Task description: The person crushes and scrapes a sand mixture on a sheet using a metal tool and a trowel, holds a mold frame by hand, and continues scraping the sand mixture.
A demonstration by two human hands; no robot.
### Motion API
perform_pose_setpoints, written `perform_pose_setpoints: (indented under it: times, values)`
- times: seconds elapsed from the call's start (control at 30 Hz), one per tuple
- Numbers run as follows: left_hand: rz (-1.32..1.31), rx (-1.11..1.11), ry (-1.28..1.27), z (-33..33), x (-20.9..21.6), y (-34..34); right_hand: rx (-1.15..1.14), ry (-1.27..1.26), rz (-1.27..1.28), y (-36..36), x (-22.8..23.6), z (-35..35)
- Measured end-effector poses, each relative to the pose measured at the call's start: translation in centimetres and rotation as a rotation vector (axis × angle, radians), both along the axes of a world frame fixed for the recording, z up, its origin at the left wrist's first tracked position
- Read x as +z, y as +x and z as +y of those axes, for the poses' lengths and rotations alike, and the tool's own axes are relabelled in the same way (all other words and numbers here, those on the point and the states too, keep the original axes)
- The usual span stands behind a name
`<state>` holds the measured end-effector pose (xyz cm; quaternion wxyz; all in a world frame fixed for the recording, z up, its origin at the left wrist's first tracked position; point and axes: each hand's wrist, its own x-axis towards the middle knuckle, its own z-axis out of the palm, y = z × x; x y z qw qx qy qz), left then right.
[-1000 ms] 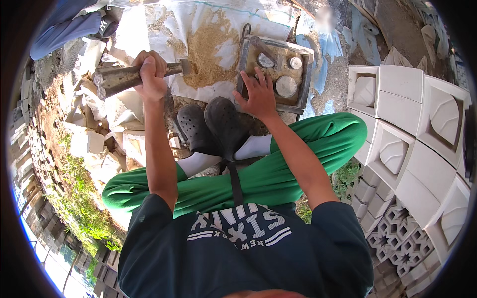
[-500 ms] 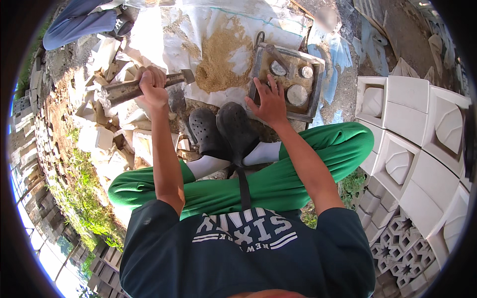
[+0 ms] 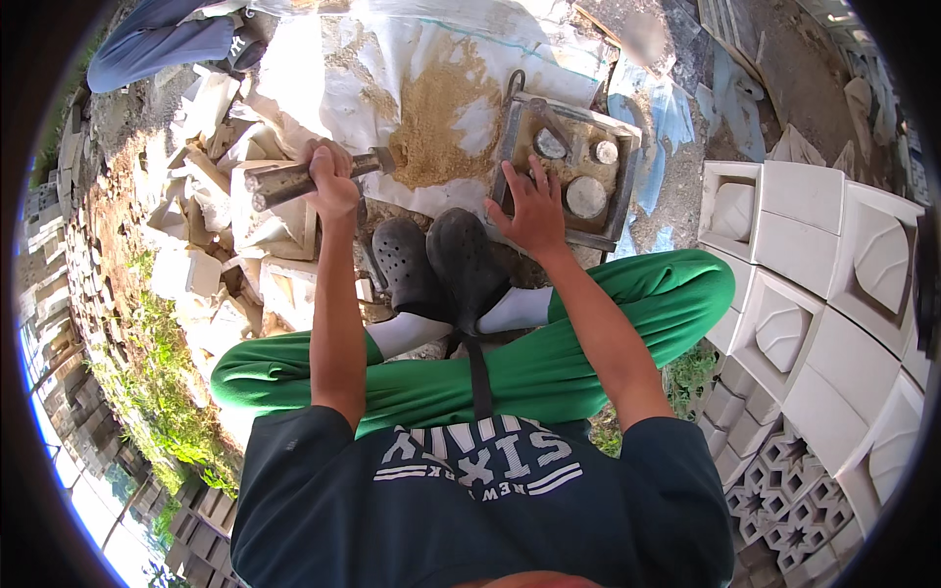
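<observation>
My left hand [image 3: 334, 183] is wrapped around a thick, dirty bar-shaped tool [image 3: 281, 184], raised over the broken pieces on the left. One end of the tool is thick and blunt; the other, toward the middle, carries a flat, blade-like head [image 3: 385, 160]. My right hand [image 3: 534, 211] has its fingers spread over the near left side of a shallow grey-framed box [image 3: 628, 186]. Inside the box are three pale round pieces, the largest a whitish disc [image 3: 587, 197]. A dark handle-like bar [image 3: 550, 119] slants over another round piece [image 3: 551, 144].
Brown sand [image 3: 441, 118] lies on a white sheet [image 3: 333, 64] ahead. Broken pale pieces [image 3: 201, 269] heap up at left. White moulded blocks [image 3: 799, 201] stack at right, above patterned vent blocks [image 3: 784, 495]. Another person's leg [image 3: 162, 49] shows at far left.
My left hand has moved right and slightly nearer with the tool, whose blunt end has swung round. My right hand stays at the box.
</observation>
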<state>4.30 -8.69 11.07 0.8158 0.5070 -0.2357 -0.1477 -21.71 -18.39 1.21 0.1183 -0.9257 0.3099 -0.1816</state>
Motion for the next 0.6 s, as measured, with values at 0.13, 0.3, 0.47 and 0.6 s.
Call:
perform_pose_setpoints:
  times: [0.13,0.3,0.47,0.6]
  values:
    - [0.086,0.096,0.175,-1.5,-2.3,0.8,0.011,0.019,-0.03,-0.1,0.1,0.5]
    - [0.015,-0.006,0.018,-2.0,2.3,0.1,-0.021,0.021,-0.005,-0.6,0.2,-0.4]
    - [0.108,0.105,0.116,-3.4,-3.9,0.3,0.004,0.04,0.001,0.1,0.5,0.1]
    - [0.081,0.078,0.149,-4.9,-0.3,-0.8,-0.032,0.071,0.015,-0.6,-0.5,-0.1]
